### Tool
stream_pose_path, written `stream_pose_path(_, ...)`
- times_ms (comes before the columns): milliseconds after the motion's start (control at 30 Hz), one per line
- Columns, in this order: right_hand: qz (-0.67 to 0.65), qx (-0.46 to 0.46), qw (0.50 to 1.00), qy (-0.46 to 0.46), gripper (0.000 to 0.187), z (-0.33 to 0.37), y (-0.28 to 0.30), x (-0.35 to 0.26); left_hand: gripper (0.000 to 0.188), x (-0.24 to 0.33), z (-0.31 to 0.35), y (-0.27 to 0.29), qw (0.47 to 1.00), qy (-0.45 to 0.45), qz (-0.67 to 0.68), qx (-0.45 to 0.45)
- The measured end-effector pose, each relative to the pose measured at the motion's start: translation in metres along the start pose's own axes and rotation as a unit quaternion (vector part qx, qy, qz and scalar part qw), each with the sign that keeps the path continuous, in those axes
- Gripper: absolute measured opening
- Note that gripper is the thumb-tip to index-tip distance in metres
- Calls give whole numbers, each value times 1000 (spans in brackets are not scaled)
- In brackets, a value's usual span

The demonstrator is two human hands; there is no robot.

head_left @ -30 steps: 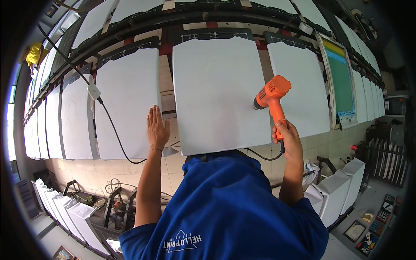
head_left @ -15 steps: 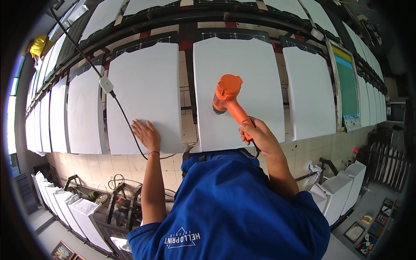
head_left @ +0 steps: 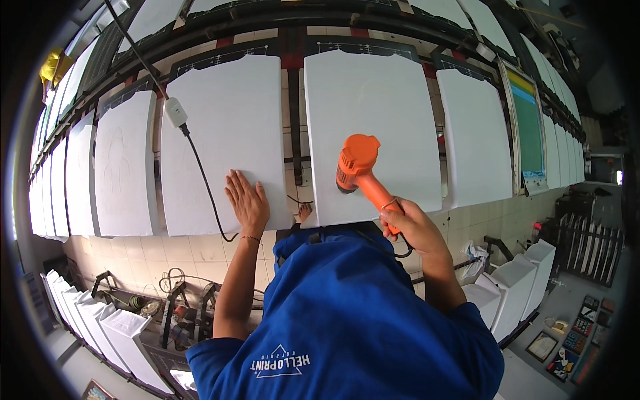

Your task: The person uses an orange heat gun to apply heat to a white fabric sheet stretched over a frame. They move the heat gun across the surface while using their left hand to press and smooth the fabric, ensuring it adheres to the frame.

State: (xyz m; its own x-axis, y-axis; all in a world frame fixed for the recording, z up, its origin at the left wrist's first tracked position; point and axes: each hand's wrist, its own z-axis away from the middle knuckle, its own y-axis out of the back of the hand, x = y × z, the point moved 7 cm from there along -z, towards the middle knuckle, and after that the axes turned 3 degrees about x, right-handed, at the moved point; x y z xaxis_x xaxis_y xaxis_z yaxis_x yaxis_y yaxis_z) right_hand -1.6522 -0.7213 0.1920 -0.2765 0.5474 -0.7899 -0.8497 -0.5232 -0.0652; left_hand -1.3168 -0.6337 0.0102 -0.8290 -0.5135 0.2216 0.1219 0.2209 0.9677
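Note:
My right hand [head_left: 411,225] is wrapped round the handle of an orange heat gun [head_left: 361,162]. Its dark nozzle is tilted down over the lower half of a white fabric-covered board [head_left: 373,93] in front of me. My left hand [head_left: 248,202] lies flat, fingers spread, near the lower right corner of the neighbouring white board [head_left: 217,113]. A black cord with a white connector [head_left: 175,113] hangs over that left board, passing left of my hand. Whether the nozzle touches the fabric I cannot tell.
More white-covered boards [head_left: 125,160] line both sides along a dark metal rail [head_left: 280,24]. A framed screen with green mesh [head_left: 530,133] stands at the right. Behind me are another row of boards [head_left: 127,323] and metal brackets. A person in yellow [head_left: 55,67] is far left.
The heat gun has shifted toward me and slightly right over its board. My left hand has slid right and a little away from me, toward the board's right edge. The view has moved slightly.

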Motion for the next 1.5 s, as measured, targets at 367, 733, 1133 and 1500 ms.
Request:
stream_pose_path(367,29,12,998,46,27,-20,31,-10,67,-69,-9,9,982,182,-18,35)
stream_pose_path(733,48,-24,997,47,26,-7,59,-5,65,29,30,-6,995,85,-20,44)
stream_pose_path(1133,53,-49,997,21,29,2,88,-4,64,80,64,-3,998,55,4,23)
stream_pose_path(1500,56,-66,996,-1,29,15,118,0,65,125,90,-15,996,74,37,19)
